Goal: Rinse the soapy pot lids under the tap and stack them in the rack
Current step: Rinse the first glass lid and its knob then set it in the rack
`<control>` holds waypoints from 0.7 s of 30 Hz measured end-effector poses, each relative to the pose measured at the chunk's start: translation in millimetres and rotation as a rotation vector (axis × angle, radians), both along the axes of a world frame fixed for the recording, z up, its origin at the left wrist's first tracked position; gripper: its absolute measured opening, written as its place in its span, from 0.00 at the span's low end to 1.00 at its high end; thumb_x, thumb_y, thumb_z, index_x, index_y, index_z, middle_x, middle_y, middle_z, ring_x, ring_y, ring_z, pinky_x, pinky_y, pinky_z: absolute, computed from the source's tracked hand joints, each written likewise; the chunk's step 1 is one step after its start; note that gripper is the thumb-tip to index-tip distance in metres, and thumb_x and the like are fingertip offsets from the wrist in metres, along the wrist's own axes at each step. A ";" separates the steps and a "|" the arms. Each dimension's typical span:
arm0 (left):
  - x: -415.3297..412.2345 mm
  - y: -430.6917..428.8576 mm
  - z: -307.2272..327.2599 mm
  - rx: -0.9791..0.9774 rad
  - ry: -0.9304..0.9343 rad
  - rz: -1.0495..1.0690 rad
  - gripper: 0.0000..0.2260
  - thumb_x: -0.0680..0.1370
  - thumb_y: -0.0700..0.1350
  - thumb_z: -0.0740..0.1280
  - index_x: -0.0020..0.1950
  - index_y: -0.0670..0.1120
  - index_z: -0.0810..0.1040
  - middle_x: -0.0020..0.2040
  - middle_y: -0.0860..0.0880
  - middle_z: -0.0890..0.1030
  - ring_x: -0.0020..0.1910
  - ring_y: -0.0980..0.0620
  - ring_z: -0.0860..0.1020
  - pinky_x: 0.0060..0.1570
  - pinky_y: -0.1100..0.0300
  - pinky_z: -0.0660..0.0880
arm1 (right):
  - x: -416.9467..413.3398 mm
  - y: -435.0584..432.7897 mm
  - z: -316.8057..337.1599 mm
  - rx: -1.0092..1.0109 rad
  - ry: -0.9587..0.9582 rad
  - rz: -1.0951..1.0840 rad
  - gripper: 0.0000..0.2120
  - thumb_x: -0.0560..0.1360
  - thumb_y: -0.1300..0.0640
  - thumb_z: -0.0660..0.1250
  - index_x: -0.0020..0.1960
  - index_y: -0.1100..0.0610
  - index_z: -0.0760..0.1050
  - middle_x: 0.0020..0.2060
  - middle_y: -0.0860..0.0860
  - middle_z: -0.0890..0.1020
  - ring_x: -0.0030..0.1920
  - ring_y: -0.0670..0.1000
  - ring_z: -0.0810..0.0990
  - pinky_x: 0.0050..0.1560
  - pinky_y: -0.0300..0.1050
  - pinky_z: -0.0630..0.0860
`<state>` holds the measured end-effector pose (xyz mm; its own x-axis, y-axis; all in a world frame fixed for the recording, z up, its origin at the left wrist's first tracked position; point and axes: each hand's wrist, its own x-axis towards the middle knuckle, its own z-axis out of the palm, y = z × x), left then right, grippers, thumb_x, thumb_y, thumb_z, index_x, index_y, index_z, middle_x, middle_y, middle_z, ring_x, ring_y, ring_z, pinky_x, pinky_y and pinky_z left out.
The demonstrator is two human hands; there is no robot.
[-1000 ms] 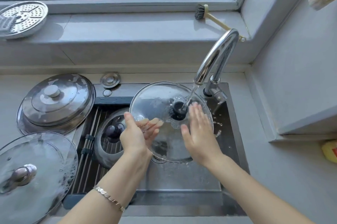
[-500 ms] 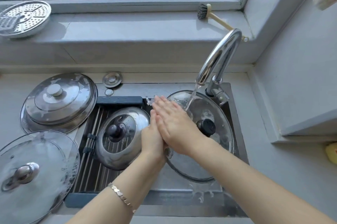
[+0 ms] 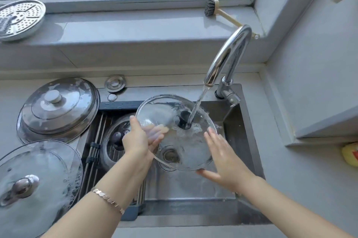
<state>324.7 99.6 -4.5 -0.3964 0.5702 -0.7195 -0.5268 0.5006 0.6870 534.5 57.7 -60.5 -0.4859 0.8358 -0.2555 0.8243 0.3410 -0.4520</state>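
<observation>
While the tap (image 3: 230,53) pours onto the black knob (image 3: 184,119) of the glass lid (image 3: 166,109), held tilted beneath it, the left hand (image 3: 138,140) pinches the rim farthest from the tap, thumb on top, fingers together beneath the glass. The right hand (image 3: 224,160) lies flat against the near rim, fingers straight and spread, gripping nothing. Wet and soapy, the glass could slip from that pinch and drop into the sink (image 3: 232,121) below the tap, or strike the steel lid (image 3: 108,156) on the rack (image 3: 95,135) left of it.
</observation>
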 end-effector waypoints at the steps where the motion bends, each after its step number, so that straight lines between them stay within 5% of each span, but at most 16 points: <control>1: -1.2 0.0 -3.2 -0.038 0.000 -0.004 0.24 0.80 0.58 0.55 0.46 0.37 0.73 0.29 0.43 0.81 0.21 0.52 0.79 0.35 0.56 0.80 | 1.9 0.2 2.0 -0.053 -0.014 0.008 0.47 0.71 0.30 0.56 0.74 0.52 0.32 0.74 0.50 0.37 0.75 0.48 0.38 0.75 0.43 0.41; 4: 1.6 -2.4 -10.0 -0.096 -0.122 -0.038 0.28 0.81 0.57 0.51 0.55 0.31 0.72 0.32 0.39 0.81 0.22 0.49 0.80 0.25 0.59 0.79 | 1.7 0.8 2.7 0.126 0.006 0.170 0.38 0.66 0.56 0.71 0.72 0.57 0.58 0.68 0.61 0.70 0.67 0.59 0.72 0.63 0.51 0.72; 6: 6.4 -5.6 -9.3 -0.154 -0.236 -0.064 0.26 0.82 0.54 0.49 0.57 0.29 0.69 0.45 0.34 0.80 0.25 0.46 0.81 0.25 0.57 0.78 | 4.4 5.5 1.9 0.296 0.025 0.199 0.30 0.61 0.69 0.65 0.63 0.60 0.71 0.54 0.60 0.82 0.52 0.57 0.83 0.48 0.46 0.81; 9: 7.4 -14.2 -5.6 -0.319 -0.249 -0.339 0.23 0.83 0.51 0.51 0.65 0.32 0.66 0.55 0.33 0.78 0.46 0.41 0.82 0.33 0.53 0.80 | 13.7 13.9 16.9 0.417 0.043 0.180 0.23 0.59 0.70 0.60 0.51 0.59 0.79 0.37 0.51 0.85 0.34 0.50 0.84 0.28 0.38 0.77; 12: 10.0 -28.4 -8.2 -0.483 0.223 -0.892 0.32 0.80 0.61 0.50 0.71 0.34 0.60 0.53 0.36 0.78 0.44 0.41 0.81 0.36 0.53 0.81 | 19.8 25.5 29.8 0.390 -0.086 0.132 0.18 0.55 0.65 0.73 0.43 0.54 0.75 0.22 0.46 0.77 0.19 0.50 0.74 0.19 0.34 0.58; 14: 12.3 -36.0 -15.6 -0.306 0.699 -1.147 0.33 0.77 0.65 0.52 0.72 0.41 0.58 0.60 0.41 0.75 0.53 0.44 0.78 0.51 0.52 0.77 | 16.2 29.6 40.4 0.367 -0.207 0.186 0.17 0.56 0.62 0.76 0.42 0.52 0.76 0.23 0.47 0.78 0.21 0.52 0.74 0.22 0.36 0.53; 15: 15.3 -38.9 -15.4 -0.134 0.779 -1.213 0.32 0.76 0.65 0.55 0.71 0.44 0.61 0.63 0.45 0.73 0.58 0.47 0.76 0.57 0.53 0.73 | 12.6 32.6 51.6 0.310 -0.260 0.229 0.14 0.62 0.61 0.74 0.45 0.52 0.77 0.28 0.48 0.81 0.27 0.54 0.78 0.25 0.38 0.55; 18: 31.9 -44.7 -12.5 0.205 0.587 -1.357 0.20 0.74 0.60 0.64 0.63 0.54 0.70 0.59 0.56 0.77 0.57 0.59 0.75 0.61 0.57 0.71 | 3.7 45.4 82.5 0.191 -0.285 0.286 0.13 0.77 0.57 0.59 0.58 0.47 0.74 0.47 0.51 0.83 0.48 0.57 0.79 0.38 0.43 0.60; 21: 46.7 -47.2 -16.6 0.357 0.532 -1.181 0.06 0.72 0.58 0.68 0.47 0.62 0.77 0.46 0.54 0.82 0.49 0.55 0.80 0.55 0.53 0.76 | -2.7 56.9 104.1 0.240 -0.303 0.376 0.14 0.76 0.55 0.59 0.59 0.43 0.74 0.48 0.48 0.82 0.50 0.54 0.79 0.40 0.42 0.64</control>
<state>371.4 52.4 -21.0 0.2766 0.8850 -0.3746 0.4629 0.2190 0.8589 531.7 114.7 43.6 -0.6969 0.6707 -0.2538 0.7070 0.7020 -0.0861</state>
